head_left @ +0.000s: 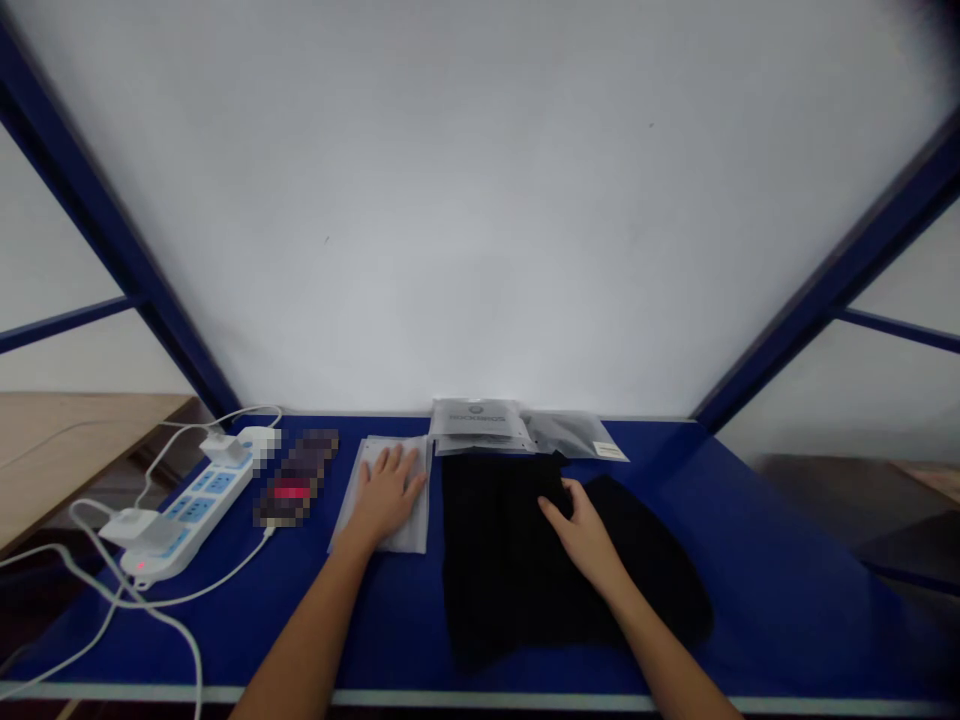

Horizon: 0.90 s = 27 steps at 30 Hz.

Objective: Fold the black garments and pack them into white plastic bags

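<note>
My left hand [388, 496] lies flat with fingers spread on a stack of frosted plastic bags [416, 530] at left of centre. To its right, a black cloth item [499, 560] is laid out folded on the blue table, its exact kind hard to make out. At the right edge of this cloth my right hand [583, 527] is closed, thumb on top and the other fingers partly hidden under the fabric. More black cloth [660, 560] spreads out to the right, beyond and beneath my right wrist.
Printed frosted bags [480, 425] and a grey bag with a white label [566, 434] lie against the back wall. On the left are a white power strip [199, 505] with plugs and loose cables, and a blurred-out phone [296, 480] on a charging cord. Blue posts [161, 320] flank the table.
</note>
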### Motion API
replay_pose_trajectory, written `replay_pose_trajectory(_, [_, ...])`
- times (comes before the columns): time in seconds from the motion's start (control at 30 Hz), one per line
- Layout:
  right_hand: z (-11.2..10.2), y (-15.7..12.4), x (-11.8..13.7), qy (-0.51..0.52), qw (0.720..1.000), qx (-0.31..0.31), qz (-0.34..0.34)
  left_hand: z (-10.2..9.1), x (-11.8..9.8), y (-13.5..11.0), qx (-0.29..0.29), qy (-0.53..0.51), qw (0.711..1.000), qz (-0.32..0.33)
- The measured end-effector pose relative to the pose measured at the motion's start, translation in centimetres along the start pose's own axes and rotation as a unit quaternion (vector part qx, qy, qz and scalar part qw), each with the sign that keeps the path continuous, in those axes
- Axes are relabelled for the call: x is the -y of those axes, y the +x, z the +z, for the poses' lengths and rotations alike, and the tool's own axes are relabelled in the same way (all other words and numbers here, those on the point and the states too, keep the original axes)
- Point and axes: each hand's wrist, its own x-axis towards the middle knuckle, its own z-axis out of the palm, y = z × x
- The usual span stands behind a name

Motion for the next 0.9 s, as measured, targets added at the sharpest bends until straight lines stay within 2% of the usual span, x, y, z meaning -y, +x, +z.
replay_pose_trajectory(0.03, [0.1,0.0,0.1,-0.009,1.000,-0.002,-0.005,0.3,-0.1,0.1,0.028,0.007,1.000,0.006])
replay_pose_trajectory(0.1, [0.2,-0.2,0.3,-0.026,1.000,-0.001,-0.007,0.9,-0.2,0.1,0.048,0.022,0.999,0.012])
replay_pose_trajectory(0.3, [0.4,-1.0,0.8,-0.049,0.998,0.010,-0.023,0.9,-0.5,0.4,0.042,0.045,0.998,0.010])
replay_pose_trajectory(0.47, [0.0,-1.0,1.2,0.000,0.998,-0.037,-0.051,0.6,0.2,1.1,0.041,0.047,0.998,0.003])
replay_pose_trajectory(0.57, [-0.7,-0.7,2.2,0.016,0.996,-0.064,-0.061,0.3,0.7,1.7,0.029,0.037,0.999,-0.010])
replay_pose_trajectory(0.67, [-1.3,-0.9,3.8,-0.006,0.995,-0.057,-0.078,-0.6,0.7,2.0,-0.009,-0.007,1.000,-0.011])
replay_pose_trajectory(0.77, [-1.4,-1.5,5.6,-0.070,0.991,-0.038,-0.105,-2.0,-1.0,1.0,-0.071,-0.073,0.995,0.019])
replay_pose_trajectory(0.83, [-1.0,-2.1,6.6,-0.114,0.987,-0.002,-0.113,-2.6,-3.4,-0.5,-0.098,-0.119,0.988,0.029])
replay_pose_trajectory(0.87, [-0.8,-2.4,6.9,-0.127,0.985,0.027,-0.112,-2.6,-4.9,-1.5,-0.110,-0.180,0.977,0.027])
replay_pose_trajectory(0.9, [-0.4,-2.7,7.1,-0.132,0.983,0.061,-0.108,-2.6,-6.4,-2.5,-0.094,-0.248,0.963,0.033])
